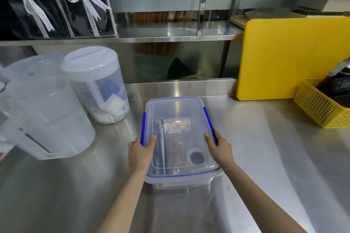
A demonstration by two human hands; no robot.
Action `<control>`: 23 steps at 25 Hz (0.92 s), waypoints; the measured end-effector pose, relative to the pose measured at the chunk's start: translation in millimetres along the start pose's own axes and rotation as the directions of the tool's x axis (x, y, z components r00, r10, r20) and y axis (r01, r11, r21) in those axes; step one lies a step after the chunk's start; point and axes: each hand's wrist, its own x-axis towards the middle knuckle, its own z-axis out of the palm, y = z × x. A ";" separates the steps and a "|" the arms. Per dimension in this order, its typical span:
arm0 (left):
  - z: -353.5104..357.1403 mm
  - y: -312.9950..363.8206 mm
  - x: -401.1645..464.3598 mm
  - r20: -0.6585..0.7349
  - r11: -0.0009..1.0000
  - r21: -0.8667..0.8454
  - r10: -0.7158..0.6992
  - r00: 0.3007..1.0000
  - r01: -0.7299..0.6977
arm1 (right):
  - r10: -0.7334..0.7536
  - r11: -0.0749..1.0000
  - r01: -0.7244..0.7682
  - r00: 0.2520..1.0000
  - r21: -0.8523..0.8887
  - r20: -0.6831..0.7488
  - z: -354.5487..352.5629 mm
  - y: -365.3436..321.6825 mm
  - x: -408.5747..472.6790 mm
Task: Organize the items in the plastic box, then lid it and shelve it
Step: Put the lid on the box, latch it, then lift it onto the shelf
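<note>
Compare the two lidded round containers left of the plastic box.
The nearer container is the larger of the two and looks empty, with a dark mark down its side. The farther container is slimmer, stands upright under a white lid, and holds white and blue items. Both are translucent plastic and stand on the steel counter.

Two bare forearms, no sleeves, rings or watch; hands [141, 150] [220, 146] ungloved, short nails.

Counter [255, 157] left open at 3 and 6 o'clock; 10 o'clock blocked by canister [96, 85], 2 o'clock by cutting board [284, 58].
</note>
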 end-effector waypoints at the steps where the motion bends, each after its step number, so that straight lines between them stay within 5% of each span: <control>1: -1.5 -1.4 -0.6 0.051 0.999 -0.046 -0.008 0.999 0.011 | 0.001 1.000 -0.001 1.000 0.001 -0.001 0.1 -0.1 -0.3; 8: -6.0 -11.0 -5.8 0.188 0.962 -0.273 0.019 0.982 0.034 | -0.001 1.000 0.001 1.000 -0.014 -0.009 0.0 -1.3 -0.2; 17: -1.9 -15.5 4.6 0.185 0.973 -0.231 0.061 0.981 -0.017 | 0.026 0.995 -0.023 0.999 0.102 -0.026 -0.9 -0.8 4.0; 23: -8.1 -26.2 -14.2 0.236 0.962 -0.272 0.055 0.970 0.012 | 0.076 0.986 -0.090 0.992 0.138 0.103 -6.1 15.1 -13.2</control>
